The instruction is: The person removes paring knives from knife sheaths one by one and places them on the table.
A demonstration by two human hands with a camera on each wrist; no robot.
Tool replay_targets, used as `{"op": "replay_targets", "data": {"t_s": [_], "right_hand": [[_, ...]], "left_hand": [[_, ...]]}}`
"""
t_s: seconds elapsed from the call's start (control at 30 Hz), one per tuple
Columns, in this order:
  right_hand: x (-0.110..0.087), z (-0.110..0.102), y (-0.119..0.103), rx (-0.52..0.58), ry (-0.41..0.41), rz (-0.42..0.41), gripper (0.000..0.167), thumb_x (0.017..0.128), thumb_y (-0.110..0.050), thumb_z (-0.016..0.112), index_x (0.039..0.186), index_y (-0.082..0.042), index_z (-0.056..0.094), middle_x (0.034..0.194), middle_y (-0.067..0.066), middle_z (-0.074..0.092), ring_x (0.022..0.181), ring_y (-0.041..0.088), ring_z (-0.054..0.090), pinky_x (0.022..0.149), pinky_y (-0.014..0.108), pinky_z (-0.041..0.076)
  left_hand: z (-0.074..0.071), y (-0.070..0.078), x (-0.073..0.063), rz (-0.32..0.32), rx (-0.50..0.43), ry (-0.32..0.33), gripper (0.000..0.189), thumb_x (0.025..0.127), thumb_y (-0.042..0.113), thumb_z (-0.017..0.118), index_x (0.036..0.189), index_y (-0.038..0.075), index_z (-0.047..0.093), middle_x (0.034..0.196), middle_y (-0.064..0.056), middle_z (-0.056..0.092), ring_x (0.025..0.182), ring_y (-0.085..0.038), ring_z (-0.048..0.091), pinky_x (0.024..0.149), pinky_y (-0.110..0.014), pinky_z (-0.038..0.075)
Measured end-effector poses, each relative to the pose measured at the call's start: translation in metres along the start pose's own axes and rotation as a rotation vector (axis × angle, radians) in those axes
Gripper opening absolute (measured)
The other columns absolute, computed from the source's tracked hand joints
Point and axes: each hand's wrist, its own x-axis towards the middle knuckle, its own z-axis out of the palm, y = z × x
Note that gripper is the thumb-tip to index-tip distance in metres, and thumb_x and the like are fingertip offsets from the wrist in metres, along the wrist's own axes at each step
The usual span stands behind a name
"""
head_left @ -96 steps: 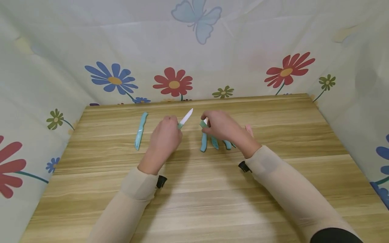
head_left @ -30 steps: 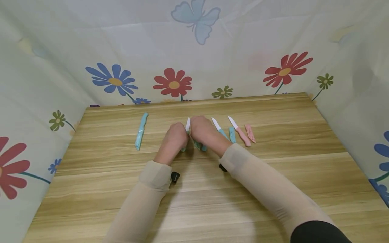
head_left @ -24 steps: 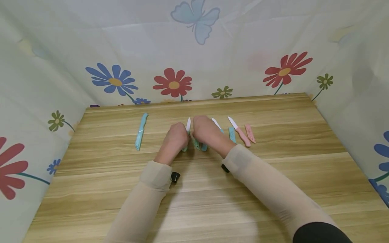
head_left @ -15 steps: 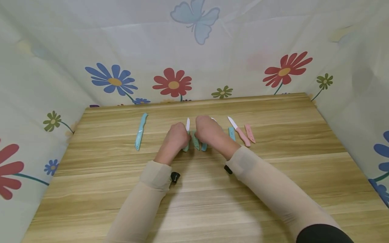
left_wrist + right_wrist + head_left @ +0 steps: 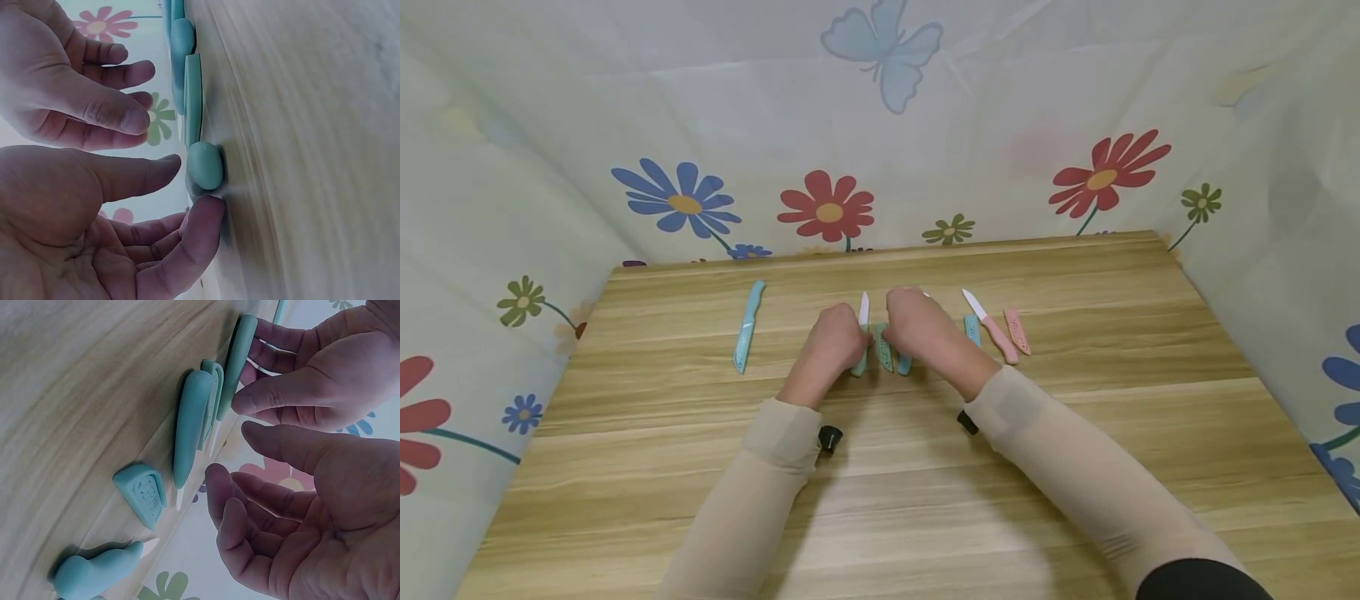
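Note:
My left hand (image 5: 833, 340) is beside a green-handled paring knife (image 5: 861, 358) lying on the table, white blade pointing away. In the left wrist view the thumb and bent index finger stand loosely either side of the handle end (image 5: 205, 166). A green blade sheath (image 5: 884, 348) lies just right of that knife. My right hand (image 5: 919, 323) hovers over a blue-handled knife (image 5: 191, 428); its thumb and fingers are parted with nothing between them. Further right lie a blue sheath (image 5: 145, 495) and another blue-handled knife (image 5: 97, 572), mostly hidden by the right hand in the head view.
A sheathed blue knife (image 5: 748, 327) lies alone on the left. To the right are another blue sheath (image 5: 972, 327), a bare pink knife (image 5: 1000, 340) and a pink sheath (image 5: 1017, 331). A flowered cloth (image 5: 760, 108) surrounds the wooden table (image 5: 880, 500).
Both hands earlier held the green knife and its sheath raised and apart; both now lie side by side on the table. My right hand has since shifted slightly right, baring the green sheath.

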Motion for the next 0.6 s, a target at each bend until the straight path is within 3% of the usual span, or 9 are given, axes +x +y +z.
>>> {"op": "replay_targets", "data": {"t_s": [0.17, 0.4, 0.6], "right_hand": [[-0.001, 0.001, 0.001, 0.009, 0.007, -0.002, 0.021, 0.101, -0.018, 0.074, 0.112, -0.001, 0.066, 0.098, 0.008, 0.070, 0.079, 0.021, 0.067, 0.068, 0.032, 0.057], [-0.007, 0.001, 0.001, -0.002, 0.028, -0.057, 0.040, 0.102, -0.023, 0.074, 0.133, 0.001, 0.066, 0.130, 0.014, 0.071, 0.094, 0.022, 0.069, 0.082, 0.038, 0.059], [-0.016, 0.002, -0.004, -0.060, 0.103, -0.131, 0.043, 0.101, -0.029, 0.075, 0.134, -0.002, 0.068, 0.129, 0.013, 0.069, 0.110, 0.027, 0.069, 0.088, 0.044, 0.059]], "left_hand": [[-0.005, -0.001, -0.002, -0.007, -0.010, 0.024, 0.029, 0.106, 0.021, 0.065, 0.085, 0.000, 0.065, 0.078, -0.013, 0.066, 0.061, -0.022, 0.062, 0.053, -0.029, 0.048], [-0.014, -0.006, -0.008, 0.042, 0.073, 0.143, 0.037, 0.106, 0.031, 0.066, 0.120, -0.003, 0.063, 0.103, -0.014, 0.067, 0.082, -0.029, 0.066, 0.068, -0.040, 0.055], [-0.024, -0.016, -0.011, 0.089, 0.123, 0.244, 0.043, 0.105, 0.032, 0.067, 0.133, -0.001, 0.064, 0.128, -0.018, 0.065, 0.107, -0.037, 0.068, 0.084, -0.053, 0.059]]}}
